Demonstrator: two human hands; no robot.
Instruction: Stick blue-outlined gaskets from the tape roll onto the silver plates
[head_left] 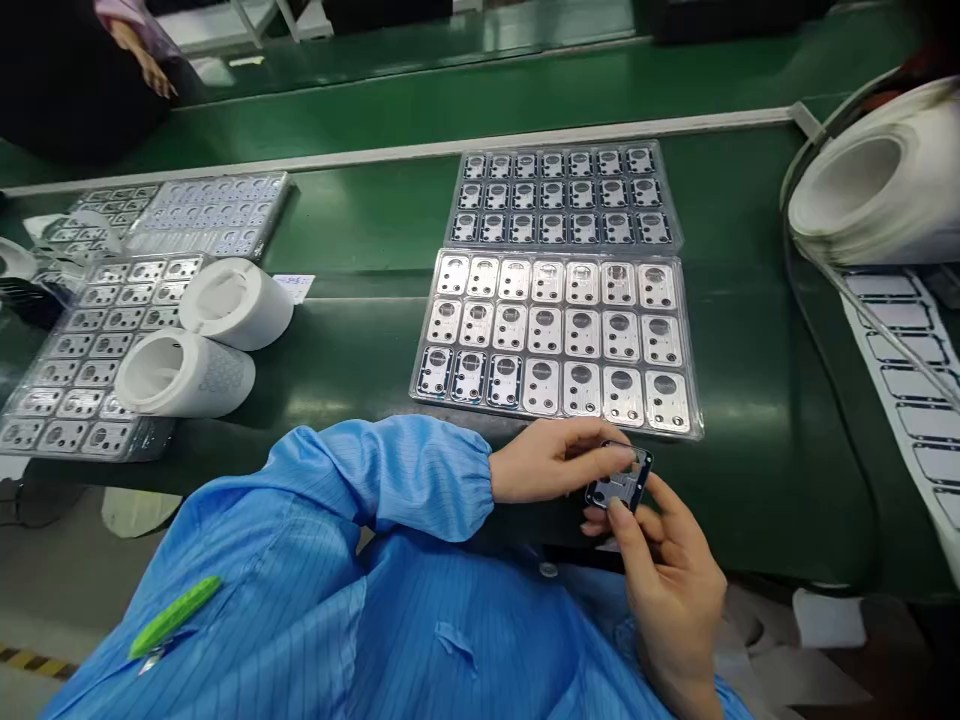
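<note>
Close to my body, at the table's front edge, both hands are on one small rectangular metal plate [619,488] with a dark blue border and holes in it. My right hand [667,570] pinches it from below and the right, thumb on its face. Across its upper left part lie the fingers of my left hand [559,460], closed on it and hiding some of it. Just beyond is a clear plastic tray [696,415] holding rows of silver plates. Three plates in its lower left corner have dark borders like the held one. A second tray [454,232] of plates sits behind it.
To the left stand two white rolls [225,375], beside stacked trays of plates [161,440]. On the right, a big white roll [885,185] feeds a strip of dark-outlined frames [911,385], near a cable [825,360]. Another person's hand [156,76] shows far left.
</note>
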